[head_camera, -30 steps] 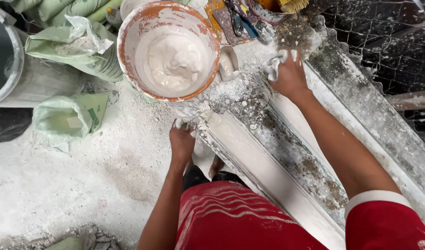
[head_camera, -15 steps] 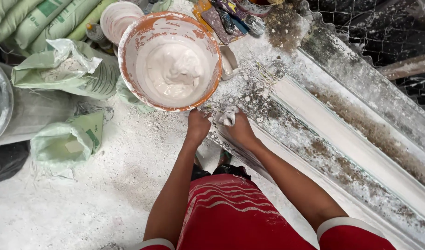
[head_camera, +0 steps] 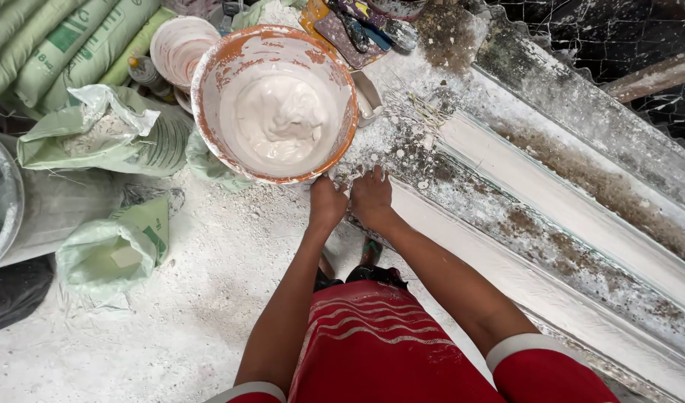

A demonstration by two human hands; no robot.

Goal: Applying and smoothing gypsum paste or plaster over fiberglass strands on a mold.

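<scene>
I see my left hand (head_camera: pixel 327 201) and right hand (head_camera: pixel 371 196) side by side, fingers curled on the plaster-crusted end of a long white mould (head_camera: pixel 581 224); whether they grip anything I cannot tell. An orange bucket (head_camera: pixel 208 127) of wet plaster stands just beyond, on the powder-white floor (head_camera: pixel 170 328) beside green sacks (head_camera: pixel 111 138).

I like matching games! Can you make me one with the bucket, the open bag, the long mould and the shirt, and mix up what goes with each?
Things:
1. Bucket
2. Open bag
3. Long mould
4. Shirt

Descriptions:
A. red with thin white wavy lines
B. green, with white powder showing at its mouth
C. orange rim, thick white paste inside
D. stretches away to the right, crusted white and brown

Pairs: 1-C, 2-B, 3-D, 4-A

The left hand and right hand rest together just below the bucket.
</scene>
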